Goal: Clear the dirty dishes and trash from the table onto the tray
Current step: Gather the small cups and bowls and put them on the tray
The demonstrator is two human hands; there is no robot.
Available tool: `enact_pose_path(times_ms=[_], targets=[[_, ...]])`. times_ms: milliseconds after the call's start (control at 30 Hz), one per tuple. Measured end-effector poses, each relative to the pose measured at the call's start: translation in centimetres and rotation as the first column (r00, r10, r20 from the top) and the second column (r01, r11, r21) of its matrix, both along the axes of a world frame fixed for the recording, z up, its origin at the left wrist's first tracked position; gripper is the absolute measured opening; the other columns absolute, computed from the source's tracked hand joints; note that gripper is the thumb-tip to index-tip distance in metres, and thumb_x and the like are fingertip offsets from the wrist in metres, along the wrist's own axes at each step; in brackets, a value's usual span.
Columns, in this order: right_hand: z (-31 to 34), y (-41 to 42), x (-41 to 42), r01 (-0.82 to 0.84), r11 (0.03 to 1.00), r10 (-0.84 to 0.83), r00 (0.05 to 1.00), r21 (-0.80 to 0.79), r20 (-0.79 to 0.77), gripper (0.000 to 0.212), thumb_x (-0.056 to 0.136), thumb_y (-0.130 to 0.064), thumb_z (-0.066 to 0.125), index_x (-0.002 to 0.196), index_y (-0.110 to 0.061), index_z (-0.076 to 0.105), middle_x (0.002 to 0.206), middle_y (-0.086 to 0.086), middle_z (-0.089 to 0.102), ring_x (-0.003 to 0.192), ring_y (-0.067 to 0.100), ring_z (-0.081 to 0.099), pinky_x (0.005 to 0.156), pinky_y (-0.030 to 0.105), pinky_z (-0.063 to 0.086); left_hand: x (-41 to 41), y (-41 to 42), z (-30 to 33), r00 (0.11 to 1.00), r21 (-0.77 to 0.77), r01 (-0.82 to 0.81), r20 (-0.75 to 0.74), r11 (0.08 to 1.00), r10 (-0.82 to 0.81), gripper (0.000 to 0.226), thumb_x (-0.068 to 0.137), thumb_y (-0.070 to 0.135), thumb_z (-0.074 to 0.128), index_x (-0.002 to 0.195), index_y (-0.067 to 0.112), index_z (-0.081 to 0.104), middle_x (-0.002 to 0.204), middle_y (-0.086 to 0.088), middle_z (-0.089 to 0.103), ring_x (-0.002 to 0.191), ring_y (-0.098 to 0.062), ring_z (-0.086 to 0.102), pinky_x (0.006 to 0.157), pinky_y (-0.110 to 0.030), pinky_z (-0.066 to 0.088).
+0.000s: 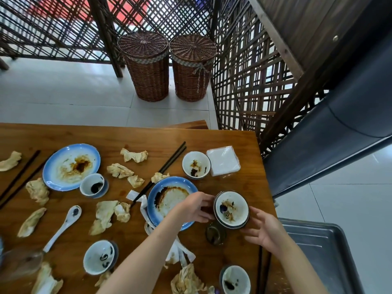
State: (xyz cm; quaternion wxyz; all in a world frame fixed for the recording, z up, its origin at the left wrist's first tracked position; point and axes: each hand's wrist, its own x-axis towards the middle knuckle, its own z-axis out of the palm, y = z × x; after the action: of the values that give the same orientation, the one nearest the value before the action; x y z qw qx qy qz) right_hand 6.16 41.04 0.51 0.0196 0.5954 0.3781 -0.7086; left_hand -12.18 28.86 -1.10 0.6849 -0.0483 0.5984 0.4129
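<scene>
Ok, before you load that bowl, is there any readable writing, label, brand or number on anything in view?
None: no readable text anywhere in the head view.
Napkin pack: clear wrap, no print visible.
Bowl between both hands: only sauce stains.
Tray: bare metal, no markings.
Wicker baskets: no tags with writing.

Single head-worn view, steeply down, close over wooden table (212,141), facing lattice screens (244,92)

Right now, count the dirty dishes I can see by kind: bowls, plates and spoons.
Bowls: 5
Plates: 2
Spoons: 1 in plain view
Total: 8
</scene>
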Motion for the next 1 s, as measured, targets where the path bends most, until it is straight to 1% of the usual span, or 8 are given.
enact_pose_path(times_ms=[133, 300, 433, 500, 600, 667, 867, 1000], targets=[[-0.4, -0.1, -0.3, 0.106, 0.993, -0.108, 0.993, -0.045, -0.046, 0.041, 0.102, -0.023, 0.028, 0.142, -0.018, 0.037, 0.15, 0.015, 0.032, 0.126, 0.05, 0.039, 0.103, 0.059, 0.034, 0.5, 0.1, 0.5, 0.998, 0.008, 0.005, -0.065, 1.0, -0.004, 0.042, 0.099, 0.021, 0.04, 0.14, 0.016, 0.041, 0.147, -0.009, 0.04, 0.107, -0.034, 0.06, 0.097, -0.043, 0.045], [0.6, -0.1, -1.0, 0.155, 0.988, -0.154, 0.985, 0.003, -0.082, 0.037, 0.1, -0.021, 0.034, 0.135, -0.016, 0.045, 0.143, 0.015, 0.041, 0.123, 0.045, 0.044, 0.1, 0.057, 0.041, 0.2, 0.6, 2.1, 0.985, 0.057, -0.001, -0.174, 0.998, 0.011, 0.039, 0.098, 0.021, 0.038, 0.136, 0.016, 0.047, 0.139, -0.007, 0.047, 0.099, -0.03, 0.064, 0.087, -0.038, 0.051], [2.6, 0.1, -2.2, 0.128, 0.991, -0.122, 0.985, 0.042, -0.12, 0.024, 0.098, -0.022, 0.038, 0.111, -0.019, 0.058, 0.127, 0.013, 0.052, 0.105, 0.038, 0.054, 0.084, 0.052, 0.051, -0.3, -0.5, 4.1, 0.983, 0.119, -0.07, -0.162, 0.99, 0.089, 0.038, 0.098, 0.021, 0.038, 0.134, 0.017, 0.048, 0.127, -0.003, 0.05, 0.097, -0.031, 0.064, 0.087, -0.038, 0.051], [3.8, -0.1, -3.0, 0.104, 0.994, -0.097, 0.986, 0.043, -0.137, 0.021, 0.097, -0.022, 0.039, 0.102, -0.02, 0.06, 0.123, 0.014, 0.055, 0.108, 0.037, 0.054, 0.082, 0.052, 0.053, -0.6, -1.5, 4.9, 0.975, 0.145, -0.125, -0.165, 0.982, 0.148, 0.031, 0.098, 0.022, 0.041, 0.126, 0.018, 0.054, 0.121, -0.002, 0.054, 0.095, -0.03, 0.065, 0.086, -0.036, 0.052], [5.6, -1.3, -4.5, 0.067, 0.996, -0.058, 0.986, 0.059, -0.154, 0.022, 0.097, -0.02, 0.039, 0.108, -0.018, 0.059, 0.123, 0.014, 0.054, 0.114, 0.039, 0.053, 0.078, 0.05, 0.054, -0.9, -3.4, 6.5, 0.951, 0.171, -0.234, -0.167, 0.957, 0.262, 0.022, 0.095, 0.024, 0.048, 0.109, 0.019, 0.064, 0.109, -0.001, 0.064, 0.085, -0.028, 0.068, 0.073, -0.03, 0.056], [6.6, -2.4, -5.6, 0.026, 0.996, -0.012, 0.988, 0.09, -0.155, 0.029, 0.098, -0.019, 0.038, 0.121, -0.015, 0.055, 0.128, 0.016, 0.052, 0.118, 0.04, 0.05, 0.083, 0.052, 0.052, -1.0, -5.0, 7.6, 0.929, 0.189, -0.29, -0.18, 0.938, 0.323, 0.024, 0.096, 0.024, 0.047, 0.111, 0.017, 0.064, 0.105, 0.001, 0.065, 0.081, -0.026, 0.067, 0.065, -0.026, 0.054], [9.2, -8.1, -10.5, -0.08, 0.992, 0.097, 0.98, 0.1, -0.175, 0.026, 0.1, -0.019, 0.036, 0.117, -0.011, 0.054, 0.123, 0.018, 0.058, 0.108, 0.036, 0.056, 0.068, 0.045, 0.053, -2.8, -11.7, 10.1, 0.83, 0.204, -0.452, -0.261, 0.869, 0.493, 0.037, 0.098, 0.016, 0.03, 0.124, 0.013, 0.057, 0.123, -0.007, 0.057, 0.093, -0.027, 0.062, 0.086, -0.033, 0.053], [10.1, -12.4, -13.4, -0.121, 0.991, 0.13, 0.974, 0.06, -0.185, 0.028, 0.1, -0.016, 0.035, 0.121, -0.01, 0.053, 0.13, 0.017, 0.052, 0.12, 0.04, 0.048, 0.086, 0.052, 0.051, -4.6, -16.3, 11.0, 0.781, 0.199, -0.521, -0.282, 0.83, 0.558, 0.037, 0.1, 0.015, 0.029, 0.122, 0.011, 0.058, 0.126, -0.011, 0.059, 0.109, -0.032, 0.059, 0.089, -0.037, 0.053]])
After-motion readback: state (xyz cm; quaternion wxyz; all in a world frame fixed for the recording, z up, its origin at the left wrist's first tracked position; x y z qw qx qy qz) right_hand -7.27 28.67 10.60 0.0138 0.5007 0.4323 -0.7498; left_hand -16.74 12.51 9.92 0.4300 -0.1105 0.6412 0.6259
